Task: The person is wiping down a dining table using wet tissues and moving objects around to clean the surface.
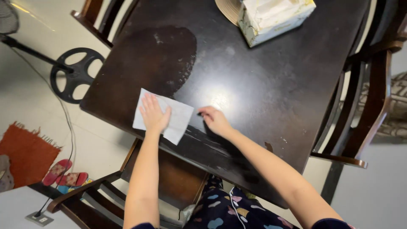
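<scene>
My left hand [153, 113] lies flat on a white wipe [180, 118], pressing it onto the dark wooden table [271, 85] near the front edge. A darker wet patch [157, 59] spreads over the tabletop just beyond the wipe. To the right of the wipe, my right hand [215, 120] rests on the table with its fingers curled, holding nothing.
A tissue box [273, 17] stands at the table's far side, partly on a tan round object [229, 9]. Wooden chairs sit at the right [364, 110], the near side [169, 178] and the far left [95, 19]. A fan base [76, 74], an orange rug [27, 152] and slippers [63, 174] lie on the floor.
</scene>
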